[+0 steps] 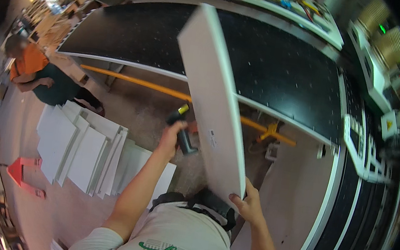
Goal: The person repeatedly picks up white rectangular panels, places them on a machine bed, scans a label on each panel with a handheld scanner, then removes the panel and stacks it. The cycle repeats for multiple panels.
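Note:
A long white panel (214, 112) stands tilted in front of me, with a small printed label (212, 138) on its face. My right hand (249, 202) grips the panel's near lower corner, thumb on the left face and fingers behind it. To the left of the panel, my left hand (174, 134) is wrapped around a black handheld barcode scanner (186, 143) with a yellow end. The scanner is held apart from the label. Behind the panel lies the black machine table (282, 75), partly hidden by it.
Several white panels (87, 153) are stacked at the left, beside a red bracket-shaped object (22, 172) on the floor. Beyond the stack is another person (40, 71) in orange and dark green. A yellow bar (149, 86) runs below the table edge. Machinery (381, 73) stands at the right.

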